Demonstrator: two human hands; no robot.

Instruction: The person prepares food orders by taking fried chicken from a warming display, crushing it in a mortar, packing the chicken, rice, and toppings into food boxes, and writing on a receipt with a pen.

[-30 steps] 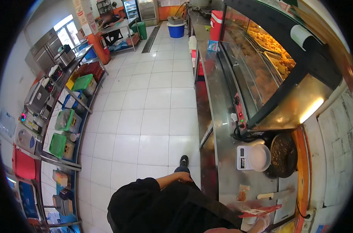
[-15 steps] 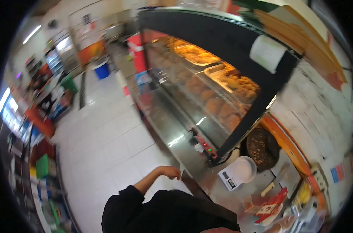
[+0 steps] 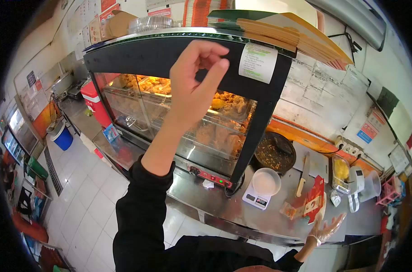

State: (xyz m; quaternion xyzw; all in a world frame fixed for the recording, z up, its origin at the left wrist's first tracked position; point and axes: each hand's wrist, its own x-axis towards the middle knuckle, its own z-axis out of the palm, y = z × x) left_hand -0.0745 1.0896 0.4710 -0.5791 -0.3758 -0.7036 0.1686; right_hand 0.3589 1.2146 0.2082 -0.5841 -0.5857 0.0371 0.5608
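Observation:
My left hand (image 3: 197,75) is raised in front of the heated display case (image 3: 169,54). It is bare, with fingers loosely curled, thumb apart and nothing in it. Behind the case's glass lie trays of fried chicken (image 3: 233,100). At the lower right, my right hand (image 3: 326,230) wears a clear plastic glove. Its fingers are spread, close to the red cardboard box (image 3: 315,197) on the metal counter (image 3: 278,222); whether they touch is unclear. A small clear bag of orange-brown contents (image 3: 287,210) lies left of the box.
A white bowl (image 3: 266,181) sits on a digital kitchen scale (image 3: 255,198). Behind is a dark round pan (image 3: 274,153) with crumbs. A knife (image 3: 301,181) lies partly on a cutting board (image 3: 317,162). Flat cardboard (image 3: 278,32) overhangs the case; a red cooler (image 3: 95,102) stands left.
My view has turned right, toward the counter. The left hand has risen from low beside the counter to in front of the case. My right hand now shows clearly beside the box.

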